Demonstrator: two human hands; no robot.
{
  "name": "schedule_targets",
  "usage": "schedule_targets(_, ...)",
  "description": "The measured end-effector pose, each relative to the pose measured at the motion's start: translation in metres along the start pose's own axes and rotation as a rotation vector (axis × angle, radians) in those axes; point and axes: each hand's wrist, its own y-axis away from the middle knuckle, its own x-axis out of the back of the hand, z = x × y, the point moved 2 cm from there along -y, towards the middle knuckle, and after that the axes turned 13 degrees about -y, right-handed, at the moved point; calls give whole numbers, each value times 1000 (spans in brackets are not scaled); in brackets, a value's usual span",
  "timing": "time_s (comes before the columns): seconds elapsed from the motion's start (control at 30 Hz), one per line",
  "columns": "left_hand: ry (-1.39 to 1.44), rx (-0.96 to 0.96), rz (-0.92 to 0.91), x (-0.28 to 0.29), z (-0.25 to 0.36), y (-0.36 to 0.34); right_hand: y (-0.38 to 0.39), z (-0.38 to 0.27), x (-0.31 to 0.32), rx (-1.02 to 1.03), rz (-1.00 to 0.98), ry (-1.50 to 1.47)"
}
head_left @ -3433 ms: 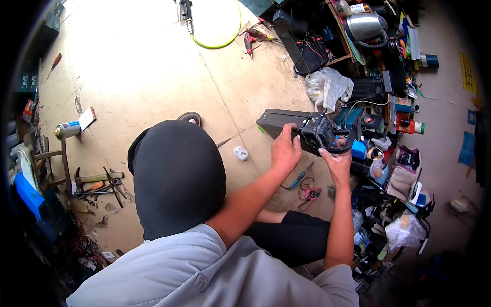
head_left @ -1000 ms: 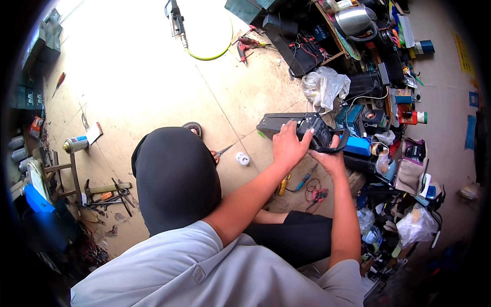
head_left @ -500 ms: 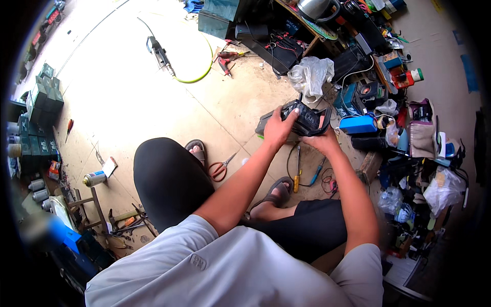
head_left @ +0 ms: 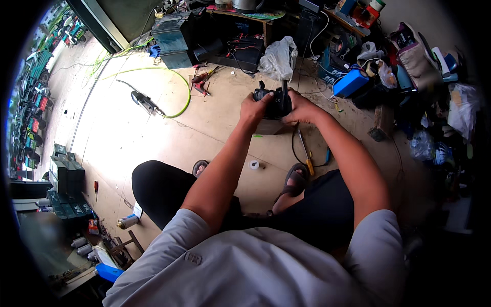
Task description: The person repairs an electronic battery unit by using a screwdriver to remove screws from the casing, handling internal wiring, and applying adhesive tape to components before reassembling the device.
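Observation:
Out in front of me, my left hand (head_left: 253, 109) and my right hand (head_left: 302, 107) grip opposite sides of a black plastic case (head_left: 277, 105) with an upright loop-like handle. My left fingers wrap its left side with the thumb on top. The right hand closes round the handle side, its fingertips partly hidden. Directly below is a grey box-shaped body (head_left: 270, 127); whether it is joined to the black case I cannot tell. Near my right foot lies a yellow-handled screwdriver (head_left: 309, 165). A small white roll (head_left: 253, 164) sits between my feet.
Ahead on the floor are an air tool (head_left: 146, 103) on a yellow-green hose (head_left: 185, 100) and red-handled pliers (head_left: 200, 87). A white plastic bag (head_left: 279, 59) and dark batteries (head_left: 174, 38) stand beyond. A blue pack (head_left: 351, 83) lies right; stacked batteries (head_left: 66, 174) and a spray can (head_left: 128, 221) are left.
The view has swung left and up, bringing the doorway and outdoor vehicles in. Both hands still hold the black case, which now appears turned, with its handle upright. The scissors are no longer visible.

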Motion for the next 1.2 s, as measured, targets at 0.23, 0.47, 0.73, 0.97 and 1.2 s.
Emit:
schedule_targets(0.23, -43, 0, -61, 2, 4, -5, 19, -20, 46, -344, -97, -488)
schedule_targets(0.47, -64, 113, -156, 7, 9, -11, 18, 0, 40, -511, -62, -559)
schedule_targets(0.73, -26, 135, -262, 8, 9, -18, 11, 13, 27, -477, 83, -536)
schedule_targets(0.97, -102, 58, -328, 14, 14, -11, 6, 24, 27, -470, 92, -573)
schedule_targets(1.2, -101, -36, -396, 27, 2, -19, 6, 11, 31, -493, 82, -507)
